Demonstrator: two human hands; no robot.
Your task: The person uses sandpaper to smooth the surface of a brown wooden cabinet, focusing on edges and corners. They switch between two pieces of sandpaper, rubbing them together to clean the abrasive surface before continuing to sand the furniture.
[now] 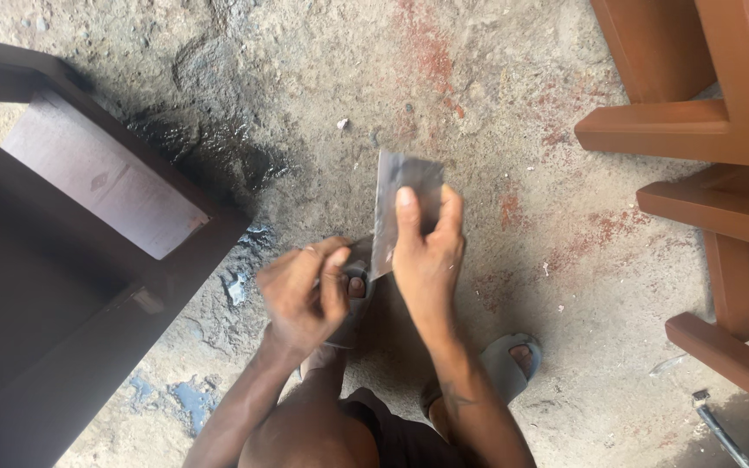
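My right hand (426, 251) grips a flat grey metal scraper blade (402, 186) upright, thumb on its face and fingers wrapped behind. My left hand (305, 295) pinches a small grey piece (359, 256) against the blade's lower left edge. What that small piece is cannot be told. Both hands are held over the concrete floor (478, 113), above my sandalled feet (509, 360).
A dark brown wooden furniture frame (88, 260) fills the left. Reddish-brown wooden frame parts (721, 130) stand at the right. The floor has red and blue paint stains. A thin metal tool (717, 425) lies at the lower right.
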